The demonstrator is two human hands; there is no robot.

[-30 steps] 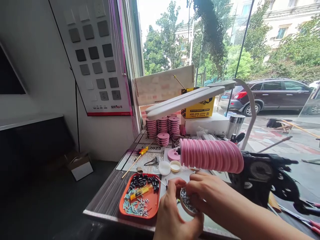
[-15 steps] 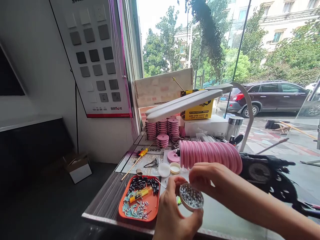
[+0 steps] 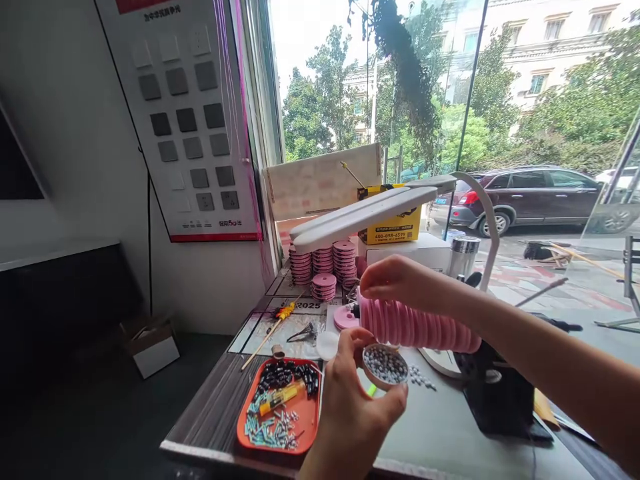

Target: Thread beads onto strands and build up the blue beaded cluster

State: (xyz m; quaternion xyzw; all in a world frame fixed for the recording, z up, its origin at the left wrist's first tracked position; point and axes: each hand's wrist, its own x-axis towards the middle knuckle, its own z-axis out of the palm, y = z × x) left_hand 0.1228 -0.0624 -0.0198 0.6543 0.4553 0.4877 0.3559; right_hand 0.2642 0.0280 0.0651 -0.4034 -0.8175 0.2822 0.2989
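My left hand (image 3: 357,393) grips a small round tub (image 3: 384,383) by its rim, thumb on the near side and fingers on the far side. Grey, shiny beads (image 3: 385,364) fill the tub, which tilts toward me. More loose beads (image 3: 423,378) lie on the table just to its right. Above the near end of a row of pink foam spools (image 3: 415,323), my right hand (image 3: 393,279) is raised with its fingers curled down and together. Whatever its fingertips hold, if anything, cannot be made out.
An orange-red tray (image 3: 306,433) with black and metal small parts and a yellow tube stands left. Stacked pink spools (image 3: 324,288), a yellow box (image 3: 393,230) and a white lamp (image 3: 365,217) are behind. The table's front edge (image 3: 215,453) runs close below.
My right hand has risen from beside the tub to above the pink spools. The loose beads on the table have come into view. My left hand still holds the tub.
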